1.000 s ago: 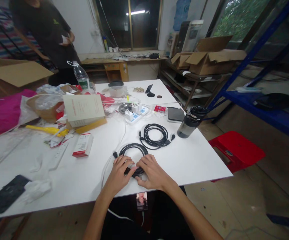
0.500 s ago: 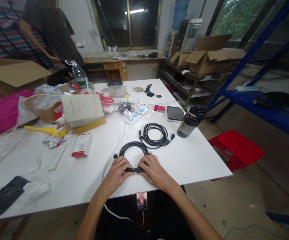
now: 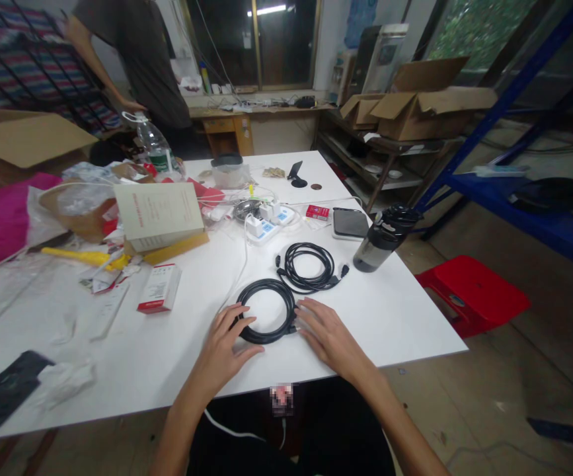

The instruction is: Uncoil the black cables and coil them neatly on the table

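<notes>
A coiled black cable [image 3: 252,336] lies flat on the white table [image 3: 395,327] near its front edge. My left hand [image 3: 224,344] is at the coil's left side, fingers apart, fingertips over or touching the cable. At the coil's right side rests my right hand [image 3: 328,334], its fingers spread beside a connector on the cable. Just beyond, a second black cable coil [image 3: 310,289] lies with its plugs showing, nearly touching the first.
A dark bottle [image 3: 384,239], phone-like device [image 3: 349,223] and power strip [image 3: 265,233] lie farther back. Left are a red-white box [image 3: 160,288], booklet [image 3: 160,215] and clutter. A red stool [image 3: 474,294] stands right. A person [image 3: 140,66] stands behind.
Both hands have let go of the near coil's front part and opened, moving apart to its sides. The coil now lies flat. The person at the back has shifted right.
</notes>
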Tool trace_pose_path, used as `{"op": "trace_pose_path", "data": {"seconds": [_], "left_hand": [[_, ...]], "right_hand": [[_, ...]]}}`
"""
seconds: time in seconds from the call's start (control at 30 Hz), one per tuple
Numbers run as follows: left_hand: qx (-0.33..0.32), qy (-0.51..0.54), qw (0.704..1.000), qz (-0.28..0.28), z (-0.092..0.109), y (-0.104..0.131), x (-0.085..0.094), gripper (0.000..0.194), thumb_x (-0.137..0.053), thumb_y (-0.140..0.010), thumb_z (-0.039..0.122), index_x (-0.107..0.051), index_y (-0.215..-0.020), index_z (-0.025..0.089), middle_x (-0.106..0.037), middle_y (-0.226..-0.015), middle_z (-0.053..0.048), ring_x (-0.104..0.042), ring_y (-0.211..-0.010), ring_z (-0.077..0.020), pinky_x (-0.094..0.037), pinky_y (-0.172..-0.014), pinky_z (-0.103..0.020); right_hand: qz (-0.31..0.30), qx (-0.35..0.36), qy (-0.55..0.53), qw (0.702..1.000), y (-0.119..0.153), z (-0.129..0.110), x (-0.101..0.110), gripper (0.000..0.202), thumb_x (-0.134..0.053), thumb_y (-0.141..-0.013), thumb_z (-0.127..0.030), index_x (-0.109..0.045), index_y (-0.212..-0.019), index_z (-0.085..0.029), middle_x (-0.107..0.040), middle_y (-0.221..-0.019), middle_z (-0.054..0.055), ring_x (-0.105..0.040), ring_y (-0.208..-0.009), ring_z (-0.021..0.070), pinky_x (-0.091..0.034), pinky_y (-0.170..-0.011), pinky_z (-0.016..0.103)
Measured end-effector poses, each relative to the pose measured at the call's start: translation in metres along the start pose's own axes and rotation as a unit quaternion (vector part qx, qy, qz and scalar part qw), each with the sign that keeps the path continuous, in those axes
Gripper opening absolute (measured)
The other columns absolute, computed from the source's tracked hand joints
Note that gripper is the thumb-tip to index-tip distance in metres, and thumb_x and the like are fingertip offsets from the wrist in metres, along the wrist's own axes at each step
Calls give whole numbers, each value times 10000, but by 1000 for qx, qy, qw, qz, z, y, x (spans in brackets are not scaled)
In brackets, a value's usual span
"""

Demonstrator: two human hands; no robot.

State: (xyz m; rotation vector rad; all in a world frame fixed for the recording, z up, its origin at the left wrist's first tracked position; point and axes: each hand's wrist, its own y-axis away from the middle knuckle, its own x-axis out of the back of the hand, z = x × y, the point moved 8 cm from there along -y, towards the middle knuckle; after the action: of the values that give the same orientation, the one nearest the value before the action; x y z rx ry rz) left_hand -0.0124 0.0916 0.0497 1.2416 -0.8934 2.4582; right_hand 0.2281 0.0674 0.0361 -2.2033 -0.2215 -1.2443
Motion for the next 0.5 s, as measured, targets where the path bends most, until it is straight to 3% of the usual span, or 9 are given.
{"op": "trace_pose_path", "data": {"seconds": [0.1,0.27,0.5], "left_hand": [[19,-10,998,58,11,14,6,486,-786,-970,283,-611,-1423,276,-637,-1444,-137,-569,-1407,-345,-496,-1178,-582],[46,-22,993,104,25,33,-6,470,-699,-1004,154,-591,-1444,279,-647,-1409,-138,-592,-1363,-340,-522,-1139,-572],[68,-43,982,173,24,32,0,422,-696,-1000,141,-613,-1391,273,-671,-1309,-134,-644,-1243,-332,-546,-1063,-583]], "right_hand": [[45,-49,37,997,26,26,20,502,-575,-1093,-274,-480,-1585,-248,-572,-1575,167,-542,-1480,328,-543,-1178,568],[113,-126,86,982,67,56,36,495,-582,-1088,-321,-482,-1569,-259,-625,-1492,165,-619,-1385,348,-574,-1122,597],[141,-184,99,968,70,58,38,463,-594,-1078,-362,-519,-1519,-247,-658,-1437,173,-656,-1315,358,-587,-1079,598]]}}
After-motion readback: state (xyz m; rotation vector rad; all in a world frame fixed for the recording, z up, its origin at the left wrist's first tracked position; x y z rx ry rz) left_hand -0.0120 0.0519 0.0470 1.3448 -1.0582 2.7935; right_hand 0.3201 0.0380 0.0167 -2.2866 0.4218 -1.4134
